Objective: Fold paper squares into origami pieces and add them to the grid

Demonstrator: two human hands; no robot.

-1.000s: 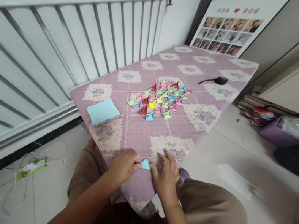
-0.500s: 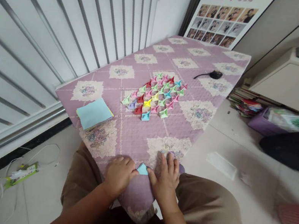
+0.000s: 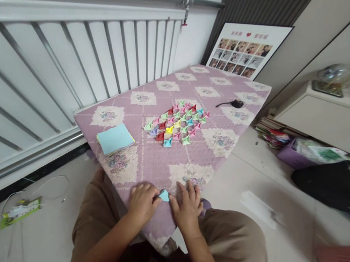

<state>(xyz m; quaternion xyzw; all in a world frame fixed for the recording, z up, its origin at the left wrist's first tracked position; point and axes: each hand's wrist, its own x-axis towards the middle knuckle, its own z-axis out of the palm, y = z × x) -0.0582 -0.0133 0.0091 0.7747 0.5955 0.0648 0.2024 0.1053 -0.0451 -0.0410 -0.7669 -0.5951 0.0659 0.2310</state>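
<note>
Small blue folded paper (image 3: 164, 196): between left fingers (image 3: 145, 190) and right fingers (image 3: 191, 192), about equally near both; longer edge runs crosswise, thumb to thumb. Left fingers curled, narrow, at its left corner; pinching or merely pressing, cannot tell. Right fingers spread wide, thumb tip at its right corner. Beyond fingers on surface (image 3: 157, 166): colourful folded pieces (image 3: 177, 124); ahead of left fingers, blue-topped paper stack (image 3: 115, 138).

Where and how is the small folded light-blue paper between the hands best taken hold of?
Probably by its two near corners, from left and right: the folded paper looks roughly triangular, wider toward the person, those corners facing the left hand and right hand.
</note>
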